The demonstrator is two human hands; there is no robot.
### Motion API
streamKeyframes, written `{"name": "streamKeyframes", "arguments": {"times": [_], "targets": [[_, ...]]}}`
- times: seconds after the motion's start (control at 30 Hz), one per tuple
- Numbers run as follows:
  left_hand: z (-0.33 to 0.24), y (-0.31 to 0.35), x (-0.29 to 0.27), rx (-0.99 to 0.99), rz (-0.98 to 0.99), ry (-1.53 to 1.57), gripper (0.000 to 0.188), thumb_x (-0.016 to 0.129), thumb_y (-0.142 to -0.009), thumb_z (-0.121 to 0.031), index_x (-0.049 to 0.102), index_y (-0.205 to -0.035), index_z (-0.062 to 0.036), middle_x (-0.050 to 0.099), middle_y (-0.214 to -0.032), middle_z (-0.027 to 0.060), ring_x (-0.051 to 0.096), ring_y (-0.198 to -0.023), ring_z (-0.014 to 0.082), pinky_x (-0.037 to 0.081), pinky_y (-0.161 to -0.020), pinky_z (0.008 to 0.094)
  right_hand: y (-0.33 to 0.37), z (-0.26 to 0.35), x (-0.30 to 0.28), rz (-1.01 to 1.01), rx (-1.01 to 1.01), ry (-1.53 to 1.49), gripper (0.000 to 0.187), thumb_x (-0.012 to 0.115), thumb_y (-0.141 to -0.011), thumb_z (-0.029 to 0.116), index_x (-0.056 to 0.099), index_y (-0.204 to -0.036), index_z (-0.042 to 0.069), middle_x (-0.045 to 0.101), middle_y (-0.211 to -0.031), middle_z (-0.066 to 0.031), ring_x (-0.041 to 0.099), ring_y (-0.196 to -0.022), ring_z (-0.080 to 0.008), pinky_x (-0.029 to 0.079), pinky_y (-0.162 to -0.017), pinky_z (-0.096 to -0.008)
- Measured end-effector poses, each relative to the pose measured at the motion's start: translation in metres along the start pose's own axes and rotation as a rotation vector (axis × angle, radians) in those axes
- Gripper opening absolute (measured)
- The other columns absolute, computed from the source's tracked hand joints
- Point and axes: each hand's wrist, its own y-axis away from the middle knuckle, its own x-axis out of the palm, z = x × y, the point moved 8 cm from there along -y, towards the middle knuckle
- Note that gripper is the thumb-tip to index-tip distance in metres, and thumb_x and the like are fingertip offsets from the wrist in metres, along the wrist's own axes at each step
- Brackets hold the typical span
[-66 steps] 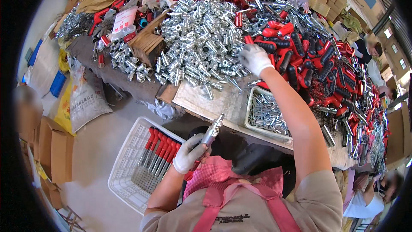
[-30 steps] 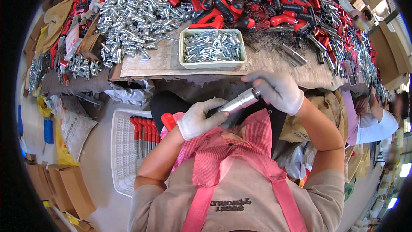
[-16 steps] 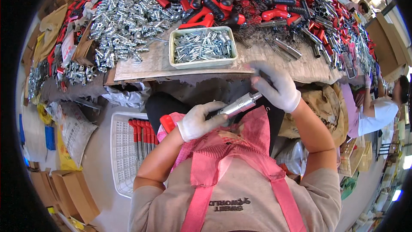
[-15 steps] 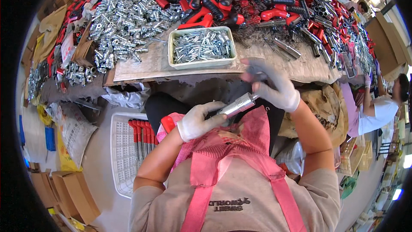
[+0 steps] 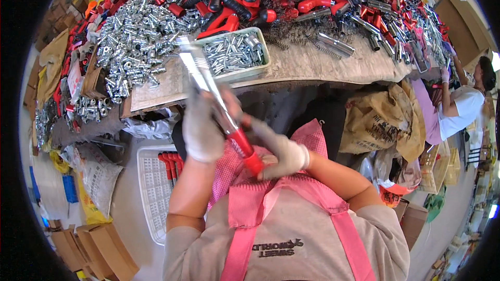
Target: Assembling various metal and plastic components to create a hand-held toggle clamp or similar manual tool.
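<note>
A long tool with a silver metal tube and a red handle is held slantwise in front of my body, its metal end up over the bench edge. My left hand, in a pale glove and smeared by motion, is beside the metal tube; its fingers are hard to make out. My gloved right hand holds the red handle near its lower end, fingertips stained dark. Just behind the metal tube stands a pale tray full of small metal pins.
On the bench lie heaps of silver fittings, red-and-black handles, springs and metal tubes. At my left, a white basket holds several red-handled tools. Another person works at far right.
The tool has swung from lying across at the right to pointing up and left, its red handle now in view. My right hand has come down and inward; my left has moved left and up.
</note>
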Motion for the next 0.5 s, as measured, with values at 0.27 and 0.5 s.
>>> {"name": "streamKeyframes", "arguments": {"times": [0.27,0.5], "targets": [[0.041,-0.02,-0.111,-0.162,-0.549,0.356,0.026,0.059,-0.085,-0.013,0.051,-0.107,-0.0022,0.038,-0.059,-0.0018,0.045,-0.054,0.0144,0.05,-0.075,0.0349,0.057,0.016,-0.033,-0.368,0.21,0.164,0.054,0.07,-0.074,0.012,0.047,-0.121,-0.002,0.064,-0.098,-0.0163,0.065,-0.091,-0.0241,0.05,-0.078,-0.0319],[0.182,0.037,-0.154,-0.429,-0.97,0.526,0.016,0.051,-0.089,-0.018,0.045,-0.079,-0.0071,0.043,-0.065,0.0045,0.044,-0.055,0.0198,0.052,-0.074,0.0395,0.07,-0.031,-0.048,-0.314,0.383,0.357,0.05,0.069,-0.075,0.021,0.051,-0.116,0.0,0.063,-0.093,-0.0226,0.064,-0.089,-0.0311,0.049,-0.078,-0.0343]]}}
